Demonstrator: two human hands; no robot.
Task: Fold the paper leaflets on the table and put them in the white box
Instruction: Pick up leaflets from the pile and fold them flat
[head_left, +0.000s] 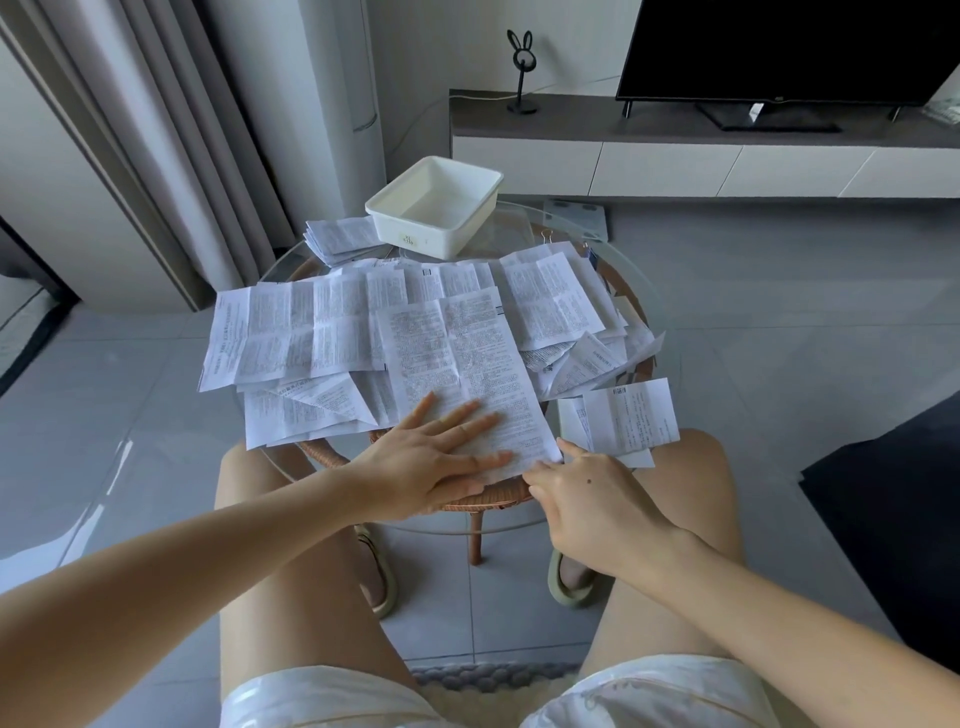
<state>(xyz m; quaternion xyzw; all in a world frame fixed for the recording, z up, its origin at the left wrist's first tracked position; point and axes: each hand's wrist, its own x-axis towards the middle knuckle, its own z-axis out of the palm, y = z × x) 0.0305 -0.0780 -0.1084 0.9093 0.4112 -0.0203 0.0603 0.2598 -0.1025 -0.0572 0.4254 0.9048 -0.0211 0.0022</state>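
Observation:
Several unfolded printed leaflets cover a round glass table (660, 291). A long creased leaflet (462, 358) lies on top, nearest me. My left hand (436, 467) lies flat with straight fingers spread, pressing its near end. My right hand (582, 499) touches the leaflet's near right corner with thumb and forefinger; whether it pinches the paper I cannot tell. The white box (384, 208) stands at the table's far side, with nothing inside. A small stack of folded leaflets (340, 239) lies just left of the box.
A smaller leaflet (631, 415) hangs over the table's right edge by my right knee. Binder clips (548, 238) lie at the far right of the table. A scale (576, 215), a TV cabinet (675, 156) and curtains (171, 130) stand beyond. My knees are under the near rim.

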